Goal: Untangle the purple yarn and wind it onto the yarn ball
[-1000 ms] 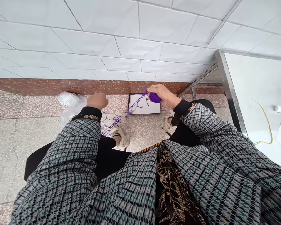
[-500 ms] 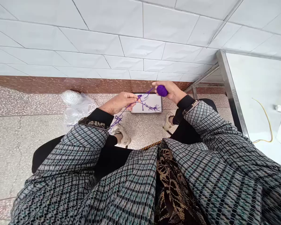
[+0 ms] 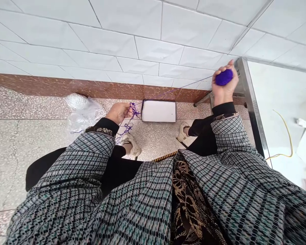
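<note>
A compact ball of purple yarn (image 3: 223,77) sits in my right hand (image 3: 225,86), with the fingers curled round it, raised near the wall at the right. One taut strand runs from the ball down to the left. At its other end my left hand (image 3: 119,112) is closed on tangled purple yarn (image 3: 134,109). Loose loops hang from that hand above my shoe (image 3: 131,144). Between the hands, on the floor, lies a shallow box with a white inside (image 3: 159,111) and dark rims.
White yarn (image 3: 76,101) and a clear plastic bag (image 3: 80,117) lie on the floor at left. A tiled wall (image 3: 132,51) rises in front. To the right stands a metal-framed table (image 3: 255,105) with a yellow cord (image 3: 290,136) on it.
My right hand has swung up and right with the yarn ball, drawing the strand long and tight. My left hand has shifted left, and the purple tangle has left the space over the box.
</note>
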A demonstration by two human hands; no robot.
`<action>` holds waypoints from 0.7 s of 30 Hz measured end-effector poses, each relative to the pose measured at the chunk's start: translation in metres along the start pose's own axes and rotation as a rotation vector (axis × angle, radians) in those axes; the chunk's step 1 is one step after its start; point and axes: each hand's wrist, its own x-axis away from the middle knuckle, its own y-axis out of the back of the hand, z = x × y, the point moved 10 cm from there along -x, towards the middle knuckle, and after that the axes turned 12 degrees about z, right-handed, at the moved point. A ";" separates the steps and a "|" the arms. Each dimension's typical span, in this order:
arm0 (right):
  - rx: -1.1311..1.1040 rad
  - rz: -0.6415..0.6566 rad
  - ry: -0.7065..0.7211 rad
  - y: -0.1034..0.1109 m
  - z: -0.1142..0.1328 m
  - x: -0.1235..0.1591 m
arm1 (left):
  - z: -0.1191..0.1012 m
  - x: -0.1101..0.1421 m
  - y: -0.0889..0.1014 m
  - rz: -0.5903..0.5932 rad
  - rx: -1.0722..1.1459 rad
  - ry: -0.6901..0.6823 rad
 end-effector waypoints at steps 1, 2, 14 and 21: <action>-0.027 -0.016 0.015 0.005 0.010 -0.001 | 0.001 0.000 0.003 -0.007 -0.010 0.008; -0.060 -0.046 0.033 0.011 0.020 0.000 | 0.003 0.000 0.004 -0.009 -0.029 0.024; 0.143 -0.135 0.116 0.033 0.022 -0.053 | 0.014 0.027 -0.085 0.569 -0.433 -0.081; 0.284 -0.072 -0.042 0.027 0.001 -0.079 | 0.020 0.044 -0.119 0.781 -0.525 -0.157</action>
